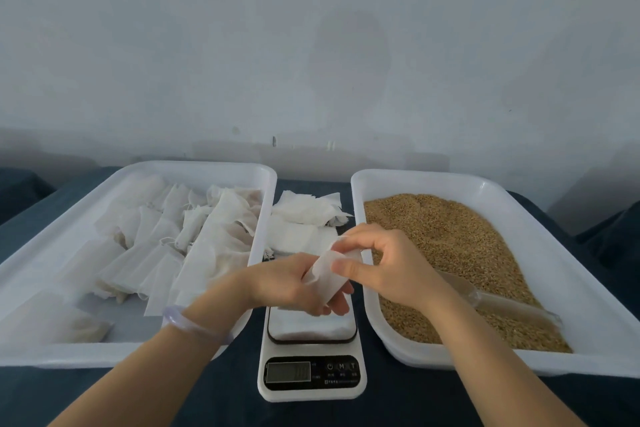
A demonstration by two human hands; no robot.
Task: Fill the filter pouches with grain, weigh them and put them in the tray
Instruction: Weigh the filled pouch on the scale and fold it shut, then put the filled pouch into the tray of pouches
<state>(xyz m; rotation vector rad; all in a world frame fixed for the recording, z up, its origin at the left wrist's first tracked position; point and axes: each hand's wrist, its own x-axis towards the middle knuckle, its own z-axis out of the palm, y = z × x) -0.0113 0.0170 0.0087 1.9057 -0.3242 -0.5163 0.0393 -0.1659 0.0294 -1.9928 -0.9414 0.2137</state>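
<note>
Pouch [327, 278] (limp, featherlight mesh, probably easily crumpled) at frame centre, pinched by left hand [289, 284] and right hand [388, 267], best gripped at its mouth edges.

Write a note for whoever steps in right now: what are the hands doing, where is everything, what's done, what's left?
The left-hand grip and right-hand grip both pinch one white pouch over the scale; it looks unfilled.
The scoop lies in the grain in the right tray.
Behind the scale sit spare pouches.
Done: other pouches already lie in the left tray.
Left: fill this pouch, weigh it, tray it.
</note>
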